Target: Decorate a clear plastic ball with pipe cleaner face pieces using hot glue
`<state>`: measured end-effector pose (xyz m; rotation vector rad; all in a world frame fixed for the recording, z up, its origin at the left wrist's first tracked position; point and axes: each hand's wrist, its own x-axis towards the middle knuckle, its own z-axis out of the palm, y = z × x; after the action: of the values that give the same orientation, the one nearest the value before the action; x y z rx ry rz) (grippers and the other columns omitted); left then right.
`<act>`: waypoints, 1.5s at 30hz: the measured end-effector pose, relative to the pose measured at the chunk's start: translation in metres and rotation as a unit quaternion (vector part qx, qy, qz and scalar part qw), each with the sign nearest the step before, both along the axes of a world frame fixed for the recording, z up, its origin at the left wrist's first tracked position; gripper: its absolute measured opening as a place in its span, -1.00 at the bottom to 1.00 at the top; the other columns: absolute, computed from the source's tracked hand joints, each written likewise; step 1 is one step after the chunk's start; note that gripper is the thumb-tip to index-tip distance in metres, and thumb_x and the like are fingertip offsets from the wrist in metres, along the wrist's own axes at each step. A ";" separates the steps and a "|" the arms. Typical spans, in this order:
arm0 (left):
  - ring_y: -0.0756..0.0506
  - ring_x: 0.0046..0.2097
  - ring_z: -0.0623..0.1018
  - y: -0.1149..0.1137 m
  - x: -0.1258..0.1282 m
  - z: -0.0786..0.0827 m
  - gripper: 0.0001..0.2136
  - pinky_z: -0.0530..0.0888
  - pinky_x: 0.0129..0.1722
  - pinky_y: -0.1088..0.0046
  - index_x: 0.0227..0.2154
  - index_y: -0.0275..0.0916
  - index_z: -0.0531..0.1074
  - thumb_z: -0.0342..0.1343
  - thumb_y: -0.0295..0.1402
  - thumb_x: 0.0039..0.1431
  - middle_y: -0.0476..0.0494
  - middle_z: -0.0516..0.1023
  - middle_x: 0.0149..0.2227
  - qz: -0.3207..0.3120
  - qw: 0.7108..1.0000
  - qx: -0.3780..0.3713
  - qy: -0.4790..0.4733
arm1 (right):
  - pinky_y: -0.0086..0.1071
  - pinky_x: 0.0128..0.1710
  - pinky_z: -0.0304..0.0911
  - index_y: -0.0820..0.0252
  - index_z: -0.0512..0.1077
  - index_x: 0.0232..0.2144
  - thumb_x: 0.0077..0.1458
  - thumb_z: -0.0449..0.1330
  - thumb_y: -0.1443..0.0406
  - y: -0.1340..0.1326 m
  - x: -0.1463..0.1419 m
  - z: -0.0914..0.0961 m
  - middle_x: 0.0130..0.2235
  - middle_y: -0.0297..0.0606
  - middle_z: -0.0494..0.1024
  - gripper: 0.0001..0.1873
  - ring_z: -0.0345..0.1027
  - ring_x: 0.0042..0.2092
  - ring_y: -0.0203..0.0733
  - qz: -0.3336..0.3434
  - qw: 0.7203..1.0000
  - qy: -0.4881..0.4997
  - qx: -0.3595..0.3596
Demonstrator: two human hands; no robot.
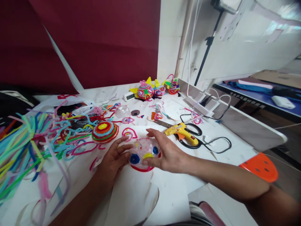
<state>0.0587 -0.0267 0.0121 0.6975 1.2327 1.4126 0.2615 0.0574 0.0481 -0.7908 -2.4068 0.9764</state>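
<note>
A clear plastic ball-shaped shell (142, 146) with blue pipe-cleaner spirals, a yellow piece and a pink-red strip along its lower edge sits between my hands. My right hand (168, 153) grips its right side, thumb in front and fingers over the back. The bent fingers of my left hand (115, 157) hold the left side. Just behind lies a pink teardrop pipe-cleaner shape (129, 134). A striped pipe-cleaner dome (104, 131) stands to the left. Right of my right hand are a yellow glue gun (182, 131) and scissors (194, 129) with black handles.
Many loose pipe cleaners (21, 150) cover the left side of the table. Finished pipe-cleaner fish (145, 90) stand at the back near a small digital timer (129, 96). A power strip (203, 105) with cords runs along the right edge. An orange stool (261, 166) is below.
</note>
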 end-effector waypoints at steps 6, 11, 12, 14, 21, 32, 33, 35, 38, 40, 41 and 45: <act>0.01 -0.25 0.56 0.001 -0.003 -0.003 -0.45 0.51 -0.32 0.60 0.03 -0.04 0.34 0.38 -0.33 -0.05 -0.01 0.56 -0.15 -0.002 1.000 0.000 0.021 | 0.00 0.10 0.21 0.37 0.02 0.24 -0.11 0.41 0.14 0.000 -0.001 -0.005 0.16 0.12 0.30 -0.01 0.20 0.15 0.12 0.000 1.000 0.018 0.024; 0.00 -0.29 0.56 0.002 -0.002 -0.003 -0.43 0.51 -0.36 0.58 0.03 -0.06 0.35 0.39 -0.35 -0.08 0.00 0.55 -0.18 -0.004 1.000 0.006 0.014 | 0.01 0.10 0.22 0.29 0.02 0.23 -0.16 0.44 0.08 0.004 0.005 -0.008 0.16 0.10 0.30 0.03 0.20 0.16 0.12 0.013 0.998 0.038 0.041; 0.00 -0.28 0.56 0.001 -0.001 -0.002 -0.44 0.51 -0.35 0.57 0.03 -0.06 0.35 0.38 -0.35 -0.08 -0.01 0.55 -0.18 -0.003 1.000 0.007 0.010 | 0.02 0.10 0.22 0.28 0.03 0.22 -0.16 0.43 0.06 0.004 0.008 -0.008 0.17 0.11 0.29 0.03 0.20 0.17 0.13 0.013 0.998 0.044 0.050; -0.01 -0.26 0.57 0.001 0.001 0.001 -0.45 0.51 -0.33 0.56 0.02 -0.06 0.36 0.38 -0.36 -0.07 -0.02 0.54 -0.17 0.004 1.000 0.010 0.004 | 0.02 0.10 0.23 0.25 0.03 0.22 -0.13 0.41 0.03 0.003 0.015 -0.010 0.17 0.11 0.28 0.00 0.21 0.17 0.12 0.011 0.995 0.057 0.080; -0.01 -0.22 0.56 0.001 -0.003 0.001 -0.49 0.51 -0.27 0.55 0.00 -0.06 0.39 0.36 -0.37 -0.05 -0.02 0.54 -0.16 -0.021 1.000 0.019 0.009 | 0.11 0.08 0.23 0.25 -0.02 0.24 0.03 0.29 -0.02 -0.010 0.036 -0.029 0.15 0.19 0.28 -0.09 0.21 0.16 0.22 0.001 0.973 0.067 0.223; -0.12 -0.08 0.53 -0.003 -0.003 0.013 -0.70 0.50 -0.19 0.49 -0.15 -0.16 0.54 0.30 -0.30 0.01 -0.13 0.55 -0.08 -0.035 0.994 0.015 0.106 | 0.07 -0.02 0.33 0.33 -0.07 0.25 0.14 0.22 0.09 -0.016 0.028 -0.046 0.13 0.23 0.27 -0.18 0.25 0.12 0.23 0.013 0.970 0.035 0.241; -0.13 -0.06 0.53 -0.004 -0.001 0.016 -0.70 0.49 -0.16 0.46 -0.15 -0.18 0.55 0.28 -0.27 0.02 -0.15 0.55 -0.08 -0.035 0.992 0.014 0.118 | 0.07 -0.02 0.33 0.33 -0.07 0.25 0.15 0.20 0.10 -0.016 0.028 -0.047 0.13 0.23 0.27 -0.20 0.25 0.12 0.22 0.011 0.970 0.034 0.242; -0.17 -0.05 0.53 -0.004 0.003 0.020 -0.68 0.48 -0.12 0.40 -0.14 -0.20 0.53 0.25 -0.20 0.05 -0.17 0.55 -0.08 -0.030 0.988 0.016 0.149 | 0.07 -0.02 0.34 0.32 -0.07 0.25 0.17 0.18 0.12 -0.016 0.028 -0.048 0.13 0.22 0.27 -0.23 0.24 0.12 0.22 0.008 0.969 0.037 0.242; -0.23 -0.03 0.53 -0.005 0.012 0.022 -0.56 0.47 -0.10 0.33 -0.10 -0.24 0.46 0.30 -0.15 -0.03 -0.24 0.54 -0.07 -0.019 0.977 0.025 0.211 | 0.07 -0.02 0.34 0.34 -0.05 0.24 0.16 0.19 0.15 -0.016 0.027 -0.050 0.11 0.24 0.27 -0.25 0.24 0.12 0.23 0.006 0.969 0.042 0.241; -0.26 0.01 0.52 -0.007 0.019 0.021 -0.43 0.46 -0.07 0.29 -0.04 -0.25 0.38 0.37 -0.18 -0.15 -0.30 0.49 0.01 -0.020 0.968 0.033 0.248 | 0.07 -0.03 0.34 0.36 -0.04 0.24 0.16 0.19 0.16 -0.016 0.026 -0.050 0.10 0.25 0.28 -0.25 0.25 0.11 0.24 0.002 0.970 0.042 0.241; -0.27 0.03 0.51 -0.007 0.022 0.020 -0.36 0.46 -0.06 0.27 0.00 -0.25 0.34 0.40 -0.21 -0.19 -0.33 0.45 0.05 -0.024 0.963 0.035 0.265 | 0.07 -0.03 0.34 0.35 -0.04 0.24 0.16 0.19 0.16 -0.016 0.026 -0.050 0.10 0.25 0.28 -0.25 0.25 0.11 0.24 0.001 0.970 0.042 0.240; -0.27 0.00 0.53 -0.010 0.030 0.015 -0.25 0.48 -0.08 0.26 0.09 -0.22 0.22 0.42 -0.26 -0.21 -0.34 0.42 0.08 -0.025 0.945 0.024 0.325 | 0.09 -0.04 0.33 0.30 -0.07 0.26 0.16 0.19 0.17 -0.016 0.025 -0.051 0.10 0.22 0.28 -0.24 0.24 0.11 0.24 0.005 0.970 0.055 0.238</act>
<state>0.0890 -0.0372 0.0269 1.2855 1.6683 1.2047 0.2866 0.0414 -0.0027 -0.5301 -2.4020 0.3977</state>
